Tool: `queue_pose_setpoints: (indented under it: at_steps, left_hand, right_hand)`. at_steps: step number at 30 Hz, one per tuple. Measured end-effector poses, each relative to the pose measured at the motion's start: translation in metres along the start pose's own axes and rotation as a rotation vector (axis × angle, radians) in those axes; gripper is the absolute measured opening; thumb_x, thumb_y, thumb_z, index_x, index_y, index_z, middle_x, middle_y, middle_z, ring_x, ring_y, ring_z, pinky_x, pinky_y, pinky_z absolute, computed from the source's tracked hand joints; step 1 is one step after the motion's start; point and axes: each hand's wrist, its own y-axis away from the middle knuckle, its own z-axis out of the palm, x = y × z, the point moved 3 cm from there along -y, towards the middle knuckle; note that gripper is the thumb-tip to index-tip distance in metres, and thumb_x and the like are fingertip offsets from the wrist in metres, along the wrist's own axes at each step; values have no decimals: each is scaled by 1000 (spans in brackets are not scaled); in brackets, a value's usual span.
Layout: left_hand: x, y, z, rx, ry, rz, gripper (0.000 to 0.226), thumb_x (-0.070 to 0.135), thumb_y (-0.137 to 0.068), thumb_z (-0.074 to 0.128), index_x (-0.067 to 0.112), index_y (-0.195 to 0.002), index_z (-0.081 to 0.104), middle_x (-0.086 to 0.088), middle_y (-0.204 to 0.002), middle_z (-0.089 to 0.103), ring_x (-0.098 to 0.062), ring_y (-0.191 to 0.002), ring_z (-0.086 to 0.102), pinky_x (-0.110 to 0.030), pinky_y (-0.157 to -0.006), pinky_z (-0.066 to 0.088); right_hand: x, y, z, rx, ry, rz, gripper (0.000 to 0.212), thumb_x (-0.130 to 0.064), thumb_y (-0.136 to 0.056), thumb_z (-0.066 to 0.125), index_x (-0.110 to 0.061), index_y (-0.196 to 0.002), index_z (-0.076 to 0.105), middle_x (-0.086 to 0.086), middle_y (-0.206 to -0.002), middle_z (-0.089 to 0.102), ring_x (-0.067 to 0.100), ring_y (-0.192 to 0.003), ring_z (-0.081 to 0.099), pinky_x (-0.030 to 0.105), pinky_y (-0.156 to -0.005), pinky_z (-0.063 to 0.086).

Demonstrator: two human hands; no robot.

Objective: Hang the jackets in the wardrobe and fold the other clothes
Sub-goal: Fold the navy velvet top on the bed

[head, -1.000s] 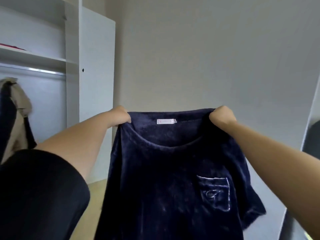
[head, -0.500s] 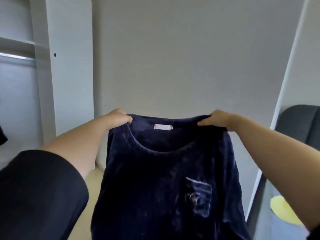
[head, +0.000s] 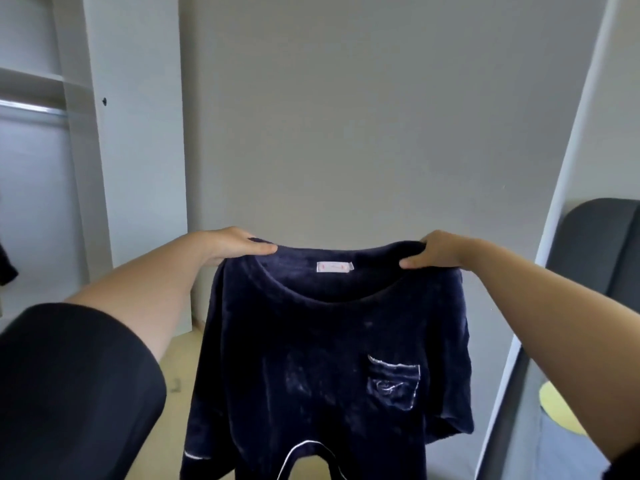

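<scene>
Dark navy velvety short-sleeved top (head: 322,358) held up in the air at centre frame, front facing the wearer of the camera, hanging from its two shoulder seams. Round neckline open at top; small white-and-pink neck label (head: 335,267) visible inside the back of the collar. Chest pocket with pale piping (head: 394,382) sits on the right side of the frame, slightly creased. White piping also shows along the lower hem and at a sleeve edge, bottom centre and bottom left.

Left hand (head: 230,245): at the left shoulder of the top, fingers curled over the fabric edge, thumb lying along the front; it pinches the cloth. Black sleeve (head: 72,389) covers the upper arm at lower left.

Right hand (head: 438,252): at the right shoulder, fingers bunched over the seam and thumb pressed beneath; it grips the fabric. Forearm bare, running to the lower right corner.

Surroundings: white open wardrobe (head: 135,150) at upper left with a shelf and a metal hanging rail (head: 33,109); a scrap of dark garment at the far left edge. Plain grey wall (head: 363,116) behind the top. Dark grey padded chair back (head: 602,244) at right edge; pale yellow rounded object (head: 561,407) below it, identity unclear. Light wooden floor (head: 180,362) under the top.
</scene>
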Motion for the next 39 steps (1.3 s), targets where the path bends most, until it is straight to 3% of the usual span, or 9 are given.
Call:
queue_pose_setpoints:
  at_steps: [2, 5, 9, 13, 17, 22, 28, 33, 39]
  left_hand:
    - [-4, 3, 3, -164, -29, -46, 29, 22, -86, 70, 13, -113, 64, -3, -103, 73, -18, -95, 70, -26, -75, 56]
    - [-9, 5, 16, -223, -268, -111, 29, -3, -80, 70, 8, -107, 65, -4, -96, 74, -19, -87, 71, -26, -65, 57]
    - [1, -8, 17, 227, -534, -53, 16, 13, -78, 76, 11, -91, 67, -5, -91, 66, -25, -89, 62, -30, -78, 50]
    - [22, -5, 5, 677, -270, 112, 12, 13, -88, 59, 3, -85, 66, -13, -88, 65, -33, -86, 61, -35, -73, 47]
    - [74, 10, 11, 835, -141, 207, 22, 13, -92, 45, 10, -76, 60, -13, -86, 63, -31, -77, 56, -34, -66, 43]
    - [141, 41, 21, 1032, -154, 258, 21, 14, -94, 45, 17, -74, 48, -8, -79, 54, -31, -73, 51, -34, -62, 39]
    - [233, 99, 42, 1158, -188, 453, 13, 15, -94, 45, 12, -82, 48, 0, -63, 40, -28, -65, 44, -33, -57, 33]
    - [305, 149, 64, 1189, -179, 578, 12, 13, -94, 44, 11, -83, 47, -4, -68, 42, -28, -66, 42, -34, -58, 31]
    - [357, 185, 109, 1166, -163, 714, 14, 14, -93, 44, 11, -80, 43, -5, -66, 42, -30, -65, 44, -35, -56, 32]
  right_hand:
    - [5, 5, 8, -163, -25, -23, 26, -37, -68, 82, -21, -81, 66, -6, -82, 69, 19, -84, 66, 28, -71, 50]
    - [13, 2, 22, -114, 175, 2, 21, -19, -73, 79, -19, -68, 58, -1, -76, 63, 24, -80, 61, 27, -69, 44]
    - [22, -2, 23, 270, 18, 104, 21, -17, -81, 72, -6, -74, 56, 12, -81, 60, 28, -76, 55, 30, -64, 40]
    - [32, 10, -1, 476, -322, 179, 20, -21, -86, 63, -6, -74, 57, 6, -66, 54, 28, -69, 54, 29, -61, 39]
    - [37, 43, -49, 715, -559, 162, 17, -21, -87, 53, -5, -84, 60, 7, -71, 57, 28, -69, 56, 28, -61, 40]
    - [42, 108, -115, 937, -517, 108, 20, -23, -86, 53, -10, -71, 53, 4, -63, 53, 24, -60, 51, 27, -50, 32]
    - [62, 209, -189, 1173, -477, 138, 21, -25, -88, 51, -6, -91, 60, 12, -84, 63, 34, -80, 59, 33, -65, 43]
    - [75, 292, -245, 1359, -346, 217, 23, -25, -90, 51, -5, -98, 60, 17, -99, 64, 38, -94, 59, 35, -71, 43]
    - [103, 372, -279, 1505, -180, 281, 17, -24, -91, 49, -8, -91, 55, 17, -97, 63, 36, -86, 55, 33, -68, 36]
